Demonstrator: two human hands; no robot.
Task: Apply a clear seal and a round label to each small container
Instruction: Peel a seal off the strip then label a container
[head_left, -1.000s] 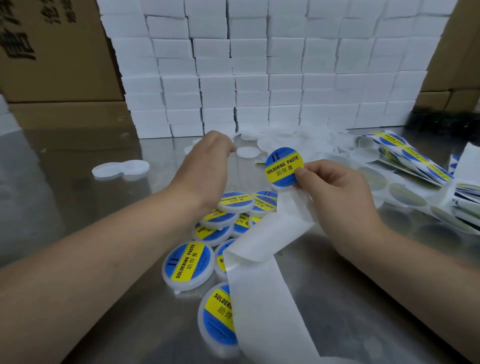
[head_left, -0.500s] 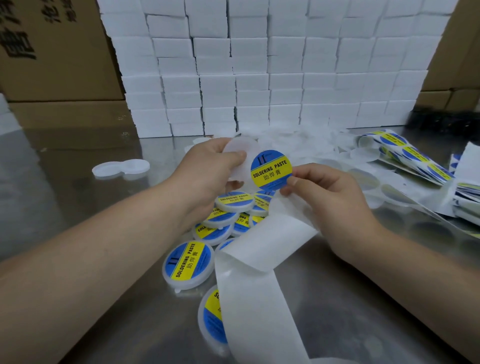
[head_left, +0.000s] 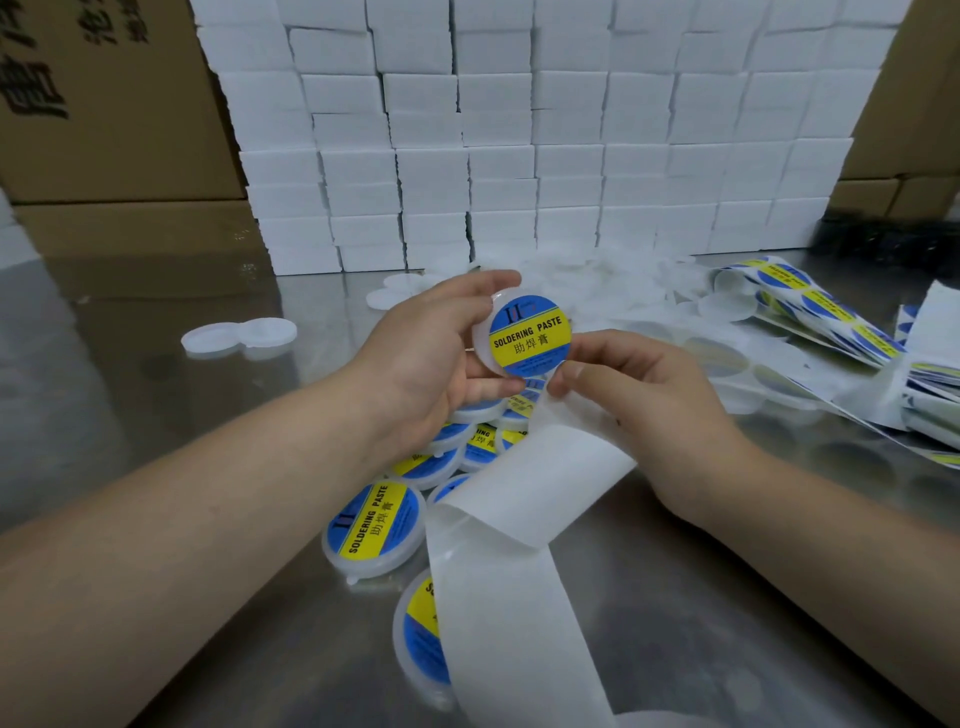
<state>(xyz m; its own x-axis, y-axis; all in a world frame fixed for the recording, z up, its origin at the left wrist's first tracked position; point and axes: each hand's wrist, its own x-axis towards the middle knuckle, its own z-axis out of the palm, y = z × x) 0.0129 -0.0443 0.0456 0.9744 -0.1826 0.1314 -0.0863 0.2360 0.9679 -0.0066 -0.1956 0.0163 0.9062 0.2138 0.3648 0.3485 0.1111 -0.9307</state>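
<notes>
Backed by a wall of white boxes (head_left: 519, 156) and brown cartons (head_left: 104, 104), with a steel bench (head_left: 130, 405) in front.

Head view, the only one. Left hand (head_left: 431, 353) raised above the bench, fingers curled round a small white container (head_left: 482, 345) and gripping it by the rim. Over its face, a round label (head_left: 530, 335) in blue and yellow, sitting a little to the right of the rim. Right hand (head_left: 639, 395) closed, fingers nipping the label's lower edge, with white backing strip (head_left: 519, 519) trailing out from under it.

Judged mid-label on this one, and not yet pressed flat by the look of it. Whether sealed underneath — cannot tell.

Done so far: a cluster of labelled containers (head_left: 374, 525) below the hands. Left to do: a heap of plain white containers (head_left: 597, 280) at the back, a pair of blank containers (head_left: 239, 338) at the left — and plenty of unused labels (head_left: 821, 312) on strips at the right.
</notes>
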